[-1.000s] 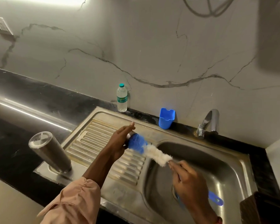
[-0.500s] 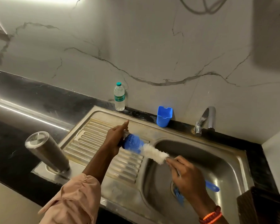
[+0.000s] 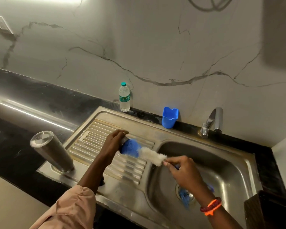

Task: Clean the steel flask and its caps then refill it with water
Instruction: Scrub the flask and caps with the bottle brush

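- Left hand [image 3: 113,142]: fingers curled round a small dark cap [image 3: 123,145], held above the ribbed drainboard [image 3: 106,151] of the steel sink [image 3: 248,162].
- Right hand [image 3: 182,169]: pinches the handle of a bottle brush [image 3: 153,157]; its blue bristles are pressed against the cap's mouth, the white bristles trail toward the fingers.
- Steel flask [image 3: 52,152]: stands mouth down on the near left corner of the sink, well apart from both hands; its contents cannot be seen.
- Basin: a blurred blue object [image 3: 184,196] lies at the drain; whether water stands there cannot be told.
- Plastic water bottle [image 3: 124,97]: upright at the wall, green cap on, clear liquid inside.
- Blue cup [image 3: 170,117]: upright behind the sink, between bottle and tap [image 3: 212,120]; its inside is not visible.
- Dark basket [image 3: 271,212]: at the lower right edge, contents hidden.
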